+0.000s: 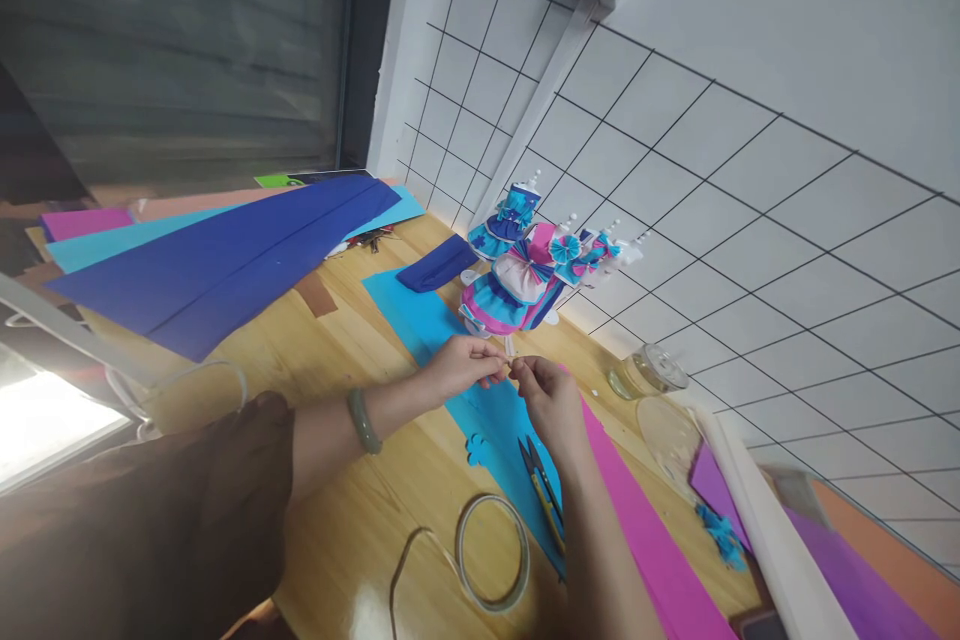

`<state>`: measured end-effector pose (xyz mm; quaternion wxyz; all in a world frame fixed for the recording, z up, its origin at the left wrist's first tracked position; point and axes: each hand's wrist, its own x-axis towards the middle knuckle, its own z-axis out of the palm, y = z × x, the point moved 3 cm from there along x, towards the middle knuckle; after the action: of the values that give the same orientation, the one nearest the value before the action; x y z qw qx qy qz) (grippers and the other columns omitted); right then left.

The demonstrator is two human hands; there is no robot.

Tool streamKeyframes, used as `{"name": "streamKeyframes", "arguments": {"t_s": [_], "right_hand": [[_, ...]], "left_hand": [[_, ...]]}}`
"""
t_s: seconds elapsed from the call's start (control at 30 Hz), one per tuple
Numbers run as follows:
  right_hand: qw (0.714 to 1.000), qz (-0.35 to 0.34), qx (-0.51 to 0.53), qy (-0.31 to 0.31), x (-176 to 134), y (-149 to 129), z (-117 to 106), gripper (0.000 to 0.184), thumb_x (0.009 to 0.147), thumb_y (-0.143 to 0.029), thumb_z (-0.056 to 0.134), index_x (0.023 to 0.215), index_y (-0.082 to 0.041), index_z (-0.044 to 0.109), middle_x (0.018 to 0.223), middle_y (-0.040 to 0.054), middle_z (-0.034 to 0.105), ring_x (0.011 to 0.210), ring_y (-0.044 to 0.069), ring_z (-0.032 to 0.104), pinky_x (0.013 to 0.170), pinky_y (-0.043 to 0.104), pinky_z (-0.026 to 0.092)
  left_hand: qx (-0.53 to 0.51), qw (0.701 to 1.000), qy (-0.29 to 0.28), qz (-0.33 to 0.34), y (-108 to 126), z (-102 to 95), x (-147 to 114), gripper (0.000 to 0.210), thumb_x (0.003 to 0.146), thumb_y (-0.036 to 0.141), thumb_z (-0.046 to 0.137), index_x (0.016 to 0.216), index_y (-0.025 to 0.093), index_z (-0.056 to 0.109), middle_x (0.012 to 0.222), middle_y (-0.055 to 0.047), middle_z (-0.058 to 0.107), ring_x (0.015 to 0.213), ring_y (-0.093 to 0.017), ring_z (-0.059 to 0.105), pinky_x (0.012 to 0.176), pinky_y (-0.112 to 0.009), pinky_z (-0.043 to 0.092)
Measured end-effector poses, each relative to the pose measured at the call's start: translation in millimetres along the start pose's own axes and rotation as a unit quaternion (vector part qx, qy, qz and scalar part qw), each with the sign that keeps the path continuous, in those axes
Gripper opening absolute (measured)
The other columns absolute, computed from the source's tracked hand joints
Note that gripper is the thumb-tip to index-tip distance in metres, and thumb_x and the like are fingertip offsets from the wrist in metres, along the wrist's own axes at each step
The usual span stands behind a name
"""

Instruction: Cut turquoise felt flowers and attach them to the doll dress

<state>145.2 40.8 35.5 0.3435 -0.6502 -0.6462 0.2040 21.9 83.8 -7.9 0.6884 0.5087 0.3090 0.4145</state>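
My left hand (466,365), a green bangle (364,420) on its wrist, meets my right hand (549,395) over a long blue paper strip (450,390). Fingertips of both hands are pinched together at one spot. What they hold is too small to make out; a tiny pale bit shows there. Just beyond stand miniature dress forms in ruffled paper dresses (499,305) of blue, pink and white. Below my right hand lie open scissors (541,490) with yellow and black handles. A blue paper flower cutout (475,450) rests beside the strip's edge.
A tape roll (493,553) with a loose tail lies near me. Pink paper (637,510) runs to the right, near a glass jar (646,372) and blue cutouts (721,537). Dark blue sheets (247,260) cover the left. A wire grid (675,180) lines the wall behind.
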Motion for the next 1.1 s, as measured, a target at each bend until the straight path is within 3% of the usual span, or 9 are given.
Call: {"name": "streamKeyframes", "arguments": {"t_s": [0.2, 0.37, 0.6, 1.1], "right_hand": [[0.998, 0.03, 0.056, 0.004, 2, 4, 0, 0.032, 0.079, -0.04, 0.046, 0.069, -0.013, 0.06, 0.056, 0.0011, 0.053, 0.053, 0.014, 0.048, 0.05, 0.024, 0.036], [0.993, 0.025, 0.119, -0.012, 9, 13, 7, 0.033, 0.08, -0.041, 0.045, 0.082, -0.012, 0.062, 0.073, 0.0059, 0.061, 0.056, 0.014, 0.05, 0.053, 0.025, 0.039], [0.985, 0.015, 0.168, -0.024, 19, 34, 18, 0.028, 0.076, -0.042, 0.053, 0.079, -0.015, 0.06, 0.064, 0.0022, 0.058, 0.053, 0.013, 0.048, 0.05, 0.024, 0.036], [0.985, -0.022, 0.172, -0.017, 21, 28, 23, 0.029, 0.078, -0.039, 0.05, 0.09, -0.015, 0.06, 0.072, 0.004, 0.059, 0.056, 0.013, 0.048, 0.052, 0.025, 0.038]], "left_hand": [[-0.115, 0.991, 0.019, -0.069, -11, -8.4, 4, 0.015, 0.07, 0.021, 0.059, 0.08, 0.01, 0.06, 0.065, -0.004, 0.06, 0.058, -0.01, 0.056, 0.057, -0.024, 0.043], [-0.25, 0.964, 0.007, -0.086, -28, -13.8, 17, 0.017, 0.068, 0.015, 0.062, 0.084, 0.012, 0.058, 0.076, -0.007, 0.063, 0.07, -0.014, 0.06, 0.066, -0.027, 0.046], [-0.361, 0.929, -0.003, -0.078, -34, -7.7, 34, 0.013, 0.066, 0.001, 0.059, 0.073, 0.012, 0.056, 0.077, -0.007, 0.065, 0.075, -0.015, 0.062, 0.079, -0.032, 0.045], [-0.39, 0.918, -0.006, -0.074, -35, -4.9, 44, 0.012, 0.068, 0.002, 0.051, 0.073, 0.009, 0.059, 0.073, -0.009, 0.065, 0.072, -0.016, 0.061, 0.075, -0.032, 0.046]]}}
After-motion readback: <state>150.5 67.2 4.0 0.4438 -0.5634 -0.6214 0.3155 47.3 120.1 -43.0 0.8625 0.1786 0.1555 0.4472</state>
